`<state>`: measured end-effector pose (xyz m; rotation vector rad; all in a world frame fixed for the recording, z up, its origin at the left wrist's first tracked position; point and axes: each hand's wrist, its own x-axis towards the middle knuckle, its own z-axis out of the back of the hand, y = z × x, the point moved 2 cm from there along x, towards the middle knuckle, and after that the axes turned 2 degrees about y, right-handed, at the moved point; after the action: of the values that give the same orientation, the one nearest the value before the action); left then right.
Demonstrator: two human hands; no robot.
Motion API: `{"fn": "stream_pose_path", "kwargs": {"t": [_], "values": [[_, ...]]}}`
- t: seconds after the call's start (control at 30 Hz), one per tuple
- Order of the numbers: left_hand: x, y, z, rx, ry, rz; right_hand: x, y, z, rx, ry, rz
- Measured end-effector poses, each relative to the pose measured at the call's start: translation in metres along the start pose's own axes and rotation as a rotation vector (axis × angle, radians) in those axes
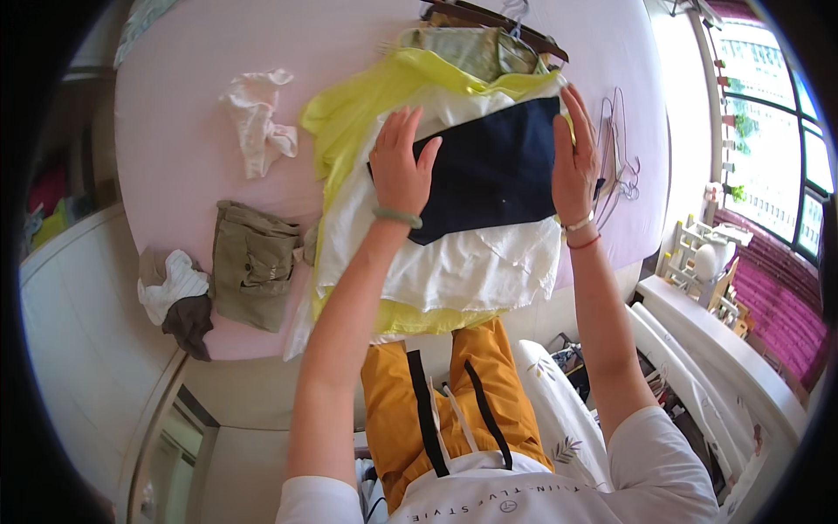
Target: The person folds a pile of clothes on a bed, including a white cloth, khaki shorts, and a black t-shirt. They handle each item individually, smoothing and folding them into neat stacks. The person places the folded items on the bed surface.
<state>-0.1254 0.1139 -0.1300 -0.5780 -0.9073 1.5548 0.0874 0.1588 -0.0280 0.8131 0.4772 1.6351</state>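
A folded navy blue garment (493,170) lies on a spread white garment (454,279), with a yellow garment (336,131) beneath that. At the navy cloth's left edge rests my left hand (403,166), its fingers stretched out and the thumb apart. My right hand (574,162) lies along the right edge, fingers extended and thumb spread. Neither hand grips the cloth. Which exact kind of garment the navy piece is cannot be made out.
The pink bed (192,52) bears a folded olive garment (255,266), a pale pink garment (260,122) and small white and dark pieces (179,293). Wire hangers (618,148) lie at right, dark hangers (497,22) at the far side. A shelf (716,349) stands right.
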Motion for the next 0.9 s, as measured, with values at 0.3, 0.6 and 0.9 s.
{"fn": "stream_pose_path", "kwargs": {"t": [0.3, 0.6, 0.9], "values": [[-0.04, -0.039, -0.032, 0.426, 0.34, -0.251, -0.025, -0.081, -0.008, -0.554, 0.638, 0.372], [-0.14, -0.144, -0.015, 0.16, 0.43, -0.253, -0.147, -0.074, 0.147, -0.38, 0.591, 0.042], [-0.137, -0.312, -0.018, -0.067, 0.749, -0.352, -0.131, -0.02, 0.329, -0.463, 0.21, -0.055]]}}
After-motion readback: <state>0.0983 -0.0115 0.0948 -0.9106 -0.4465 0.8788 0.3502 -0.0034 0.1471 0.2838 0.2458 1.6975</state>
